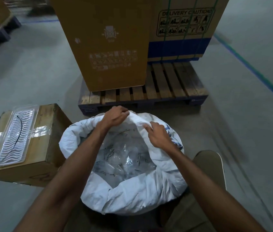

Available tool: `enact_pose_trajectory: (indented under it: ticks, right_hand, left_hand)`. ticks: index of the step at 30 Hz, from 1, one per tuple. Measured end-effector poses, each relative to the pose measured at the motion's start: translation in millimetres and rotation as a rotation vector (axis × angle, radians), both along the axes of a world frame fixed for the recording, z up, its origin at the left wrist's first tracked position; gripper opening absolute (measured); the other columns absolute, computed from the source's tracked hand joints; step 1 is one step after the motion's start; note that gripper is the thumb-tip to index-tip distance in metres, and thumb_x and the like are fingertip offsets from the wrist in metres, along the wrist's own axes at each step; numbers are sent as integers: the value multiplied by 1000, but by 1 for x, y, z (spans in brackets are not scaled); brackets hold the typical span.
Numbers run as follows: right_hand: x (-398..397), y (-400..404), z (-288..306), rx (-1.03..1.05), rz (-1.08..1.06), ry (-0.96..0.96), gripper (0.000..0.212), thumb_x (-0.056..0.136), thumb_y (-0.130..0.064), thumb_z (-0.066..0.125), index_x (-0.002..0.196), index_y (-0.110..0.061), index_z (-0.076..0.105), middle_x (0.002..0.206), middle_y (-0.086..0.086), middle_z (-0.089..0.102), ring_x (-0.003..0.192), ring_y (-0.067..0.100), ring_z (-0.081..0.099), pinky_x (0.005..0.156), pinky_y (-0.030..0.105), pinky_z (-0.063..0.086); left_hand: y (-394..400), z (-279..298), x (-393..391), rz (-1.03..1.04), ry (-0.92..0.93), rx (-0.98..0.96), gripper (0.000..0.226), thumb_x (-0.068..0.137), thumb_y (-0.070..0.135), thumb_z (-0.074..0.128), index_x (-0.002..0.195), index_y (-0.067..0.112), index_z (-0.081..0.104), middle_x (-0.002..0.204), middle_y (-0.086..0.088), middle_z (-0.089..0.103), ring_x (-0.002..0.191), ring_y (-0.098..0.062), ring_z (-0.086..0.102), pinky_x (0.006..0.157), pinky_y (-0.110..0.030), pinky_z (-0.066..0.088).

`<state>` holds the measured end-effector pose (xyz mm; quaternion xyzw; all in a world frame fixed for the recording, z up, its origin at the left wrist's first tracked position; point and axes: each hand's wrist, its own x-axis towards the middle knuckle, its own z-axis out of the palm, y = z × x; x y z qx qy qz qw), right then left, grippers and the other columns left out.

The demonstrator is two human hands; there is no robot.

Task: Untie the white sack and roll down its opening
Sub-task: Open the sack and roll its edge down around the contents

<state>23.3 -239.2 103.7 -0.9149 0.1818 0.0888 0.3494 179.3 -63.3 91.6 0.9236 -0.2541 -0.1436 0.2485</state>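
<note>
1. Because the floor (31, 77) is the biggest thing here, start there: it is grey and bare, and all the other things sit on it.
2. A wooden pallet (174, 84) lies past the sack, with two tall brown boxes (105, 39) standing on it.
3. The white sack (132, 195) stands on the floor right below the person, between the arms. Its mouth is open, so the tie looks undone. The near and left edges are rolled into a fat rim. The far edge is not rolled down yet. Clear plastic bags (124, 158) fill the inside.
4. A smaller box (36, 151) sits just beside the sack on the left, with a clear tray (16, 138) on top.
5. The left hand (117, 116) has its grip closed on the far edge of the sack, pinching the cloth. The right hand (159, 134) presses on the same flap with bent fingers, and its grip looks partly closed on the cloth.
6. What could go wrong: the cloth may slip from the grip and the flap could flop back up. A hard pull could tip the sack, and the bags could spill out. A lopsided roll could come undone.
</note>
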Motion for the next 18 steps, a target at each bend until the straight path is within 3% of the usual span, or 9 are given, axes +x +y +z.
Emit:
enact_pose_trajectory:
  ticks: [4, 7, 9, 11, 12, 15, 18]
  right_hand:
    - [19, -18, 16, 493, -100, 95, 48, 108, -46, 45, 134, -8, 62, 123, 5, 65, 108, 21, 59, 94, 33, 40]
    - [32, -41, 8, 791, -130, 222, 52, 101, -52, 56, 128, -10, 69, 114, 15, 75, 108, 29, 67, 105, 46, 50]
    - [33, -37, 15, 746, -101, 255, 61, 99, -60, 52, 135, -12, 65, 124, 16, 71, 114, 31, 65, 107, 49, 50]
    - [30, -25, 20, 477, -23, 201, 70, 101, -69, 37, 145, -18, 56, 134, 8, 63, 121, 29, 60, 100, 43, 50]
    - [26, -20, 20, 291, -20, 154, 76, 98, -74, 32, 149, -20, 52, 143, 9, 58, 127, 31, 57, 103, 44, 47]
    - [5, -11, 8, -9, -99, 70, 72, 101, -67, 33, 150, -15, 45, 148, 16, 53, 133, 38, 52, 112, 53, 40]
    - [7, -18, -2, 48, -218, -19, 63, 103, -61, 36, 139, -13, 56, 136, 16, 62, 124, 37, 58, 107, 52, 44]
  left_hand:
    - [-2, 3, -17, -311, -83, -92, 43, 106, 44, 36, 140, 24, 54, 140, 0, 55, 124, -15, 51, 101, -36, 36]
    - [-4, 0, -27, -342, -83, -127, 43, 106, 47, 42, 139, 21, 55, 138, 2, 57, 120, -11, 51, 99, -31, 40]
    - [-11, -1, -28, -292, -159, -112, 31, 103, 37, 43, 110, 16, 66, 109, -2, 67, 96, -16, 55, 85, -37, 44]
    - [-23, -2, -30, -209, -160, -78, 30, 93, 29, 43, 83, 11, 64, 81, -8, 66, 75, -26, 54, 72, -40, 44]
    - [-30, -2, -28, -144, -130, -73, 30, 89, 27, 43, 75, 8, 61, 73, -12, 64, 69, -30, 53, 66, -38, 41]
    - [-43, 3, -18, 46, -31, -29, 35, 93, 30, 48, 65, 11, 58, 70, -9, 62, 65, -25, 53, 63, -34, 36]
    - [-47, 11, -11, -52, 81, -108, 30, 93, 37, 48, 77, 17, 63, 81, -1, 65, 79, -24, 61, 66, -34, 41]
